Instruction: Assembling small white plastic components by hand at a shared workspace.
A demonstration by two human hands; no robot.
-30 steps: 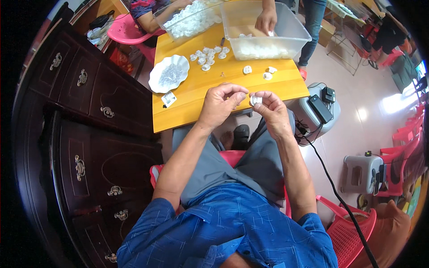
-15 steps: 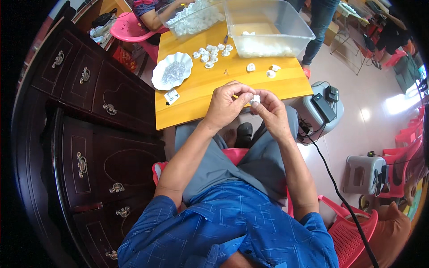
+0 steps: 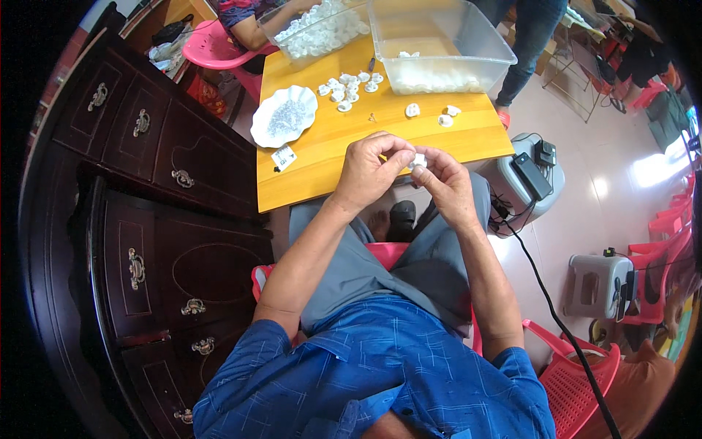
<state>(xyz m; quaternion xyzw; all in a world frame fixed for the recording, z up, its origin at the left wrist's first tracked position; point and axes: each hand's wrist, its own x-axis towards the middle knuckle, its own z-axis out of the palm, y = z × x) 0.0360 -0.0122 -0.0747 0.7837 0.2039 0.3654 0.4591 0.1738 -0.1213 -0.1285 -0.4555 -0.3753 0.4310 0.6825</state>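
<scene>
My left hand (image 3: 371,172) and my right hand (image 3: 444,181) meet just above the near edge of the yellow wooden table (image 3: 322,164). Together their fingertips pinch one small white plastic part (image 3: 418,160). More small white parts (image 3: 346,86) lie loose on the tabletop beyond my hands. A white scalloped dish (image 3: 284,115) with tiny grey bits sits to the left of them.
A clear plastic bin (image 3: 437,45) stands at the table's far side, another bin full of white parts (image 3: 316,29) beside it. Other people sit and stand across the table. A dark wooden cabinet (image 3: 146,219) is on my left; grey devices (image 3: 530,175) and red chairs on the right.
My hands stay together on the white part, shifting only slightly while the view moved a little. A person's hand that reached into the clear bin is gone.
</scene>
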